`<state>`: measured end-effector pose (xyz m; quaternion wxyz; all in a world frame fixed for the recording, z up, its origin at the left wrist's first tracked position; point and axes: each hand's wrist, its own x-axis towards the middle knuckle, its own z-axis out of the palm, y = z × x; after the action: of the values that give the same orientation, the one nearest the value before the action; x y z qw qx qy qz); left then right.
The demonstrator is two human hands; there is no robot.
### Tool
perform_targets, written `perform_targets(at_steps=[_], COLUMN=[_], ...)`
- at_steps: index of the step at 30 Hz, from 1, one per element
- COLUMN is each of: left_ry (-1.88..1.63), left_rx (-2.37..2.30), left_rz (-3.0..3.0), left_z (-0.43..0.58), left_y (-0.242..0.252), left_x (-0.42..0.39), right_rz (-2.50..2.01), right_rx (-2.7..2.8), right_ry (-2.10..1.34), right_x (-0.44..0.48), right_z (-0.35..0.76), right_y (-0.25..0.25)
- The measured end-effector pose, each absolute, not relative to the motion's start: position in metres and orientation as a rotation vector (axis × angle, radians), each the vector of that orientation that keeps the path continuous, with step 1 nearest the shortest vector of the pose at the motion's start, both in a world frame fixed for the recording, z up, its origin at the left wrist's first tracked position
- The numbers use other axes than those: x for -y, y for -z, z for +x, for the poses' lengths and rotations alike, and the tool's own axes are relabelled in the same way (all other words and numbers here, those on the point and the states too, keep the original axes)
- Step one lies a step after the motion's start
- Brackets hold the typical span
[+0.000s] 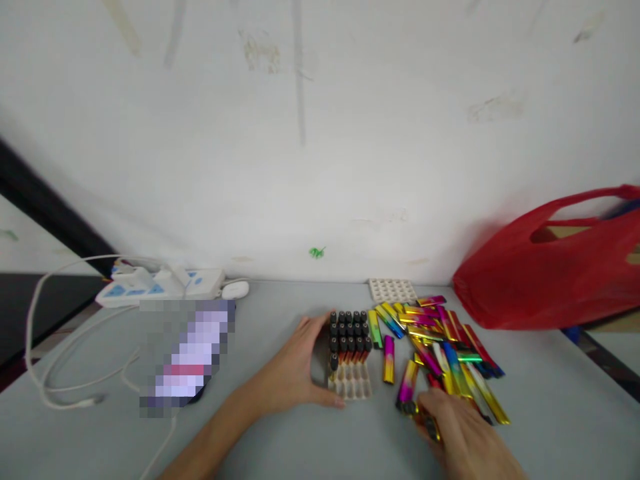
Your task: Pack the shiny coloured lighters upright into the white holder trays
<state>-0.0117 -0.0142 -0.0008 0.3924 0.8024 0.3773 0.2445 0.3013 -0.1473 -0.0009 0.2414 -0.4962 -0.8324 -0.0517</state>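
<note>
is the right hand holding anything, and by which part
The right hand apparently pinches a slim black-and-gold tube; blur hides which part.

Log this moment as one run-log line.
left hand: spread beside slotted tray; right hand: holding small dark-and-gold piece; tray: black-capped tubes at back, bare slots in front

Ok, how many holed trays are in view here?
2. The cream tray, partly filled with black-topped pieces, sits beside the left hand; the white tray lies farther back, near the wall. Any inside the red bag would be hidden.
</note>
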Motion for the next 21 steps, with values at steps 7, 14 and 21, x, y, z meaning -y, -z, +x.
perform_targets(at_steps=[7,14,21], left_ry=[-0.627,-0.608,-0.591], left_rx=[-0.956,-0.978,-1.001], left_rz=[2.045,2.043,2.033], left_z=[-0.011,-0.010,-0.012], left_y=[-0.001,-0.002,-0.001], left_x=[0.014,0.016,0.016], right_rz=[-1.558,-1.360,-1.317], right_rx=[1.712,1.344,0.978], right_ry=[-0.357,-0.676,-0.984], right_x=[0.078,0.046,0.046], right_z=[0.249,0.245,0.260], right_y=[-0.053,-0.038,-0.023])
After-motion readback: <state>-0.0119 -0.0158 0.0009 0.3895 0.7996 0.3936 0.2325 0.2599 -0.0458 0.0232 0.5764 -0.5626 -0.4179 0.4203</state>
